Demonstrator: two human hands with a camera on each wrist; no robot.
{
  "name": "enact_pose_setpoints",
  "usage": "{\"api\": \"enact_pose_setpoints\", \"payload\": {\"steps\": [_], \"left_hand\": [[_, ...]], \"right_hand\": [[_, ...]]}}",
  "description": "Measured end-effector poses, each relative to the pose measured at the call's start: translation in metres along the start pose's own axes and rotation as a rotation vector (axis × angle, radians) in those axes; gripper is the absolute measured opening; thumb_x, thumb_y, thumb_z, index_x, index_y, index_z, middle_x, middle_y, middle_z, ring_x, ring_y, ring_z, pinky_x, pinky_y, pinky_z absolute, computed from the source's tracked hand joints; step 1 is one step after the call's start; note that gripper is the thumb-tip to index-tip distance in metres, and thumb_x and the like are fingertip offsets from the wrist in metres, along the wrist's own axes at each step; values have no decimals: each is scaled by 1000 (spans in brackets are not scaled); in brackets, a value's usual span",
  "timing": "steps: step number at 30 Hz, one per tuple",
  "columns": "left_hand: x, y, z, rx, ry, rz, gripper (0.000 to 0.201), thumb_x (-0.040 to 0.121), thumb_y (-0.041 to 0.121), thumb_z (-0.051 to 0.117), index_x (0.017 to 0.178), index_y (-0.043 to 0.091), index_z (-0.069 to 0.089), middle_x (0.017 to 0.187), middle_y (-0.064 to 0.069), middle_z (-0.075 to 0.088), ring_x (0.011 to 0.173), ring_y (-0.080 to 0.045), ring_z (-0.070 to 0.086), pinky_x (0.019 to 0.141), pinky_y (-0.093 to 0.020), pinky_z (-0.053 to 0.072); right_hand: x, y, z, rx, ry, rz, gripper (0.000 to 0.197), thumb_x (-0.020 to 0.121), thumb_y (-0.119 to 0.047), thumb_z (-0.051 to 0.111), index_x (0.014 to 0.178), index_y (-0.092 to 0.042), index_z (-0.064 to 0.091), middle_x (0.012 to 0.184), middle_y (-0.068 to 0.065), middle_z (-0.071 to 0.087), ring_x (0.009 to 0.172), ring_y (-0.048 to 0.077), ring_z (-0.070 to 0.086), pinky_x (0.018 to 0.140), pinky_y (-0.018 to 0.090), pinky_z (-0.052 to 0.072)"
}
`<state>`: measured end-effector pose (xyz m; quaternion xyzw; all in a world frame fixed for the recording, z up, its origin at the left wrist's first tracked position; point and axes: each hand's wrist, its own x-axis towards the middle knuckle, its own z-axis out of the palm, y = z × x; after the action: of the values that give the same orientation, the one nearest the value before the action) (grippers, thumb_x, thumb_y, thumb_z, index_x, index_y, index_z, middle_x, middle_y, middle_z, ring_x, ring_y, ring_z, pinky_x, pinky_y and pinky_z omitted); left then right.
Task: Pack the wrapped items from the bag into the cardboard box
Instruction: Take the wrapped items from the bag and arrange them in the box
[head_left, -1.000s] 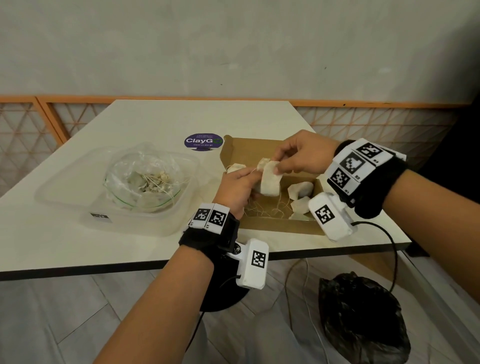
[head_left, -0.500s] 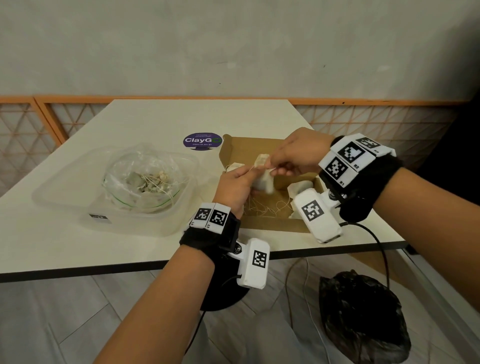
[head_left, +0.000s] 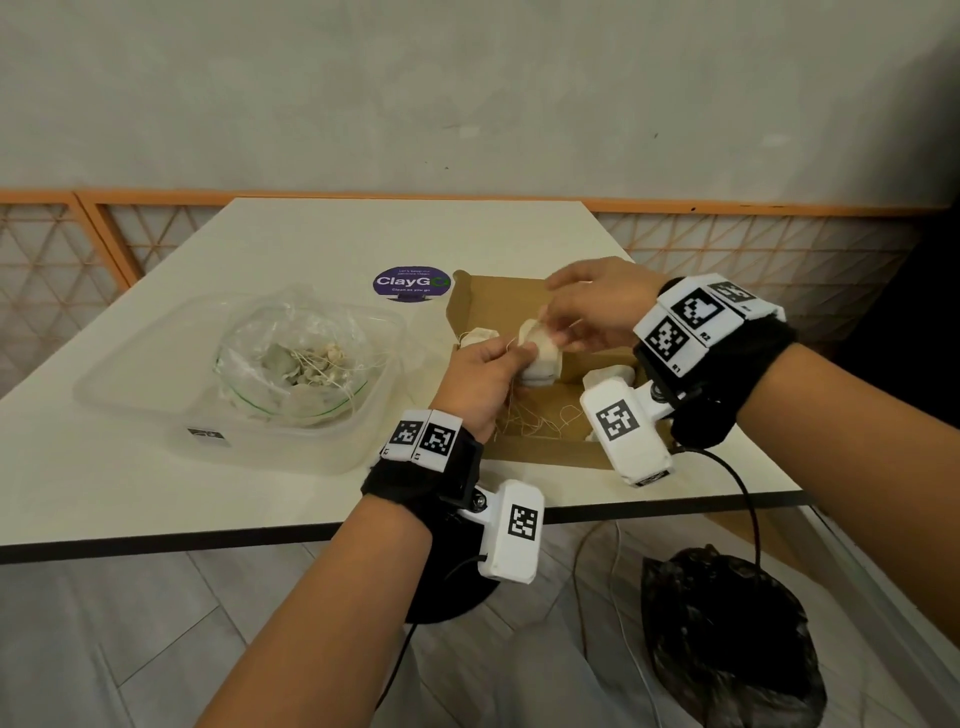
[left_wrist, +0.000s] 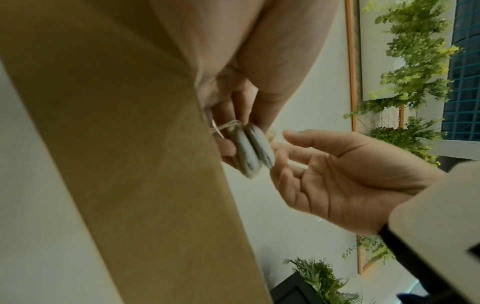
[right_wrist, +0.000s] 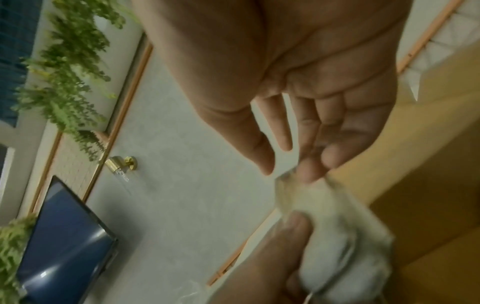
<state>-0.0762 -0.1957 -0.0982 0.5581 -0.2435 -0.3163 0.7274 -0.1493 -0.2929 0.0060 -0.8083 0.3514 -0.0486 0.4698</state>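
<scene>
An open cardboard box (head_left: 498, 296) lies on the white table. Above it my left hand (head_left: 511, 353) pinches a pair of white wrapped items (head_left: 540, 356) tied with string. The left wrist view shows the two packets (left_wrist: 253, 150) side by side between my left thumb and fingers. My right hand (head_left: 558, 327) reaches in from the right, fingers nearly straight and thumb apart. Its fingertips (right_wrist: 309, 172) touch the top of the packets (right_wrist: 324, 207). More wrapped items (head_left: 613, 374) and loose string (head_left: 530, 421) lie inside the box. The clear bag (head_left: 296, 353) holds several more.
The bag sits in a clear plastic tub (head_left: 130, 395) left of the box. A purple sticker (head_left: 412, 283) lies behind the box. The table's near edge (head_left: 208, 540) runs below my wrists. On the floor at right is a black plastic bag (head_left: 727, 639).
My right hand pinched the top of the packets before; now its fingers have loosened to a light touch. My left hand keeps hold of them above the box.
</scene>
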Motion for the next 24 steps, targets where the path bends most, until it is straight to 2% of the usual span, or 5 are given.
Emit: {"api": "enact_pose_setpoints", "payload": {"steps": [4,6,9,18,24], "left_hand": [[-2,2,0,16,4,9,14,93,10,54,85,11,65,85,-9,61,69,-12,56,55,-17,45],[-1,2,0,42,2,4,12,92,14,57,86,10,66,90,-13,61,76,-17,55,59,-21,44],[-3,4,3,58,-3,-15,11,92,14,57,92,10,67,96,-12,63,85,-20,58,69,-25,50],[-21,34,-20,165,267,264,25,90,-3,50,105,13,63,105,3,66,100,-5,60,95,-21,46],[-24,11,-34,145,316,28,53,89,-9,39,137,13,44,144,-2,43,134,-14,37,100,-27,37]], "right_hand": [[5,8,-10,-289,-40,-67,69,76,-31,74,136,-21,41,115,2,56,98,16,60,87,31,52],[3,10,-9,-223,-168,-51,49,78,-25,74,122,-15,55,104,-1,62,88,9,61,73,20,53],[5,11,-6,-273,-99,-139,21,80,-20,71,100,-16,66,91,0,67,73,4,60,55,15,43],[22,19,-21,-319,4,-148,12,79,-14,71,75,-19,61,83,3,66,73,12,63,61,20,48],[22,10,-18,-367,-142,-114,10,80,-12,71,80,-18,63,81,2,67,70,12,63,64,21,48]]}}
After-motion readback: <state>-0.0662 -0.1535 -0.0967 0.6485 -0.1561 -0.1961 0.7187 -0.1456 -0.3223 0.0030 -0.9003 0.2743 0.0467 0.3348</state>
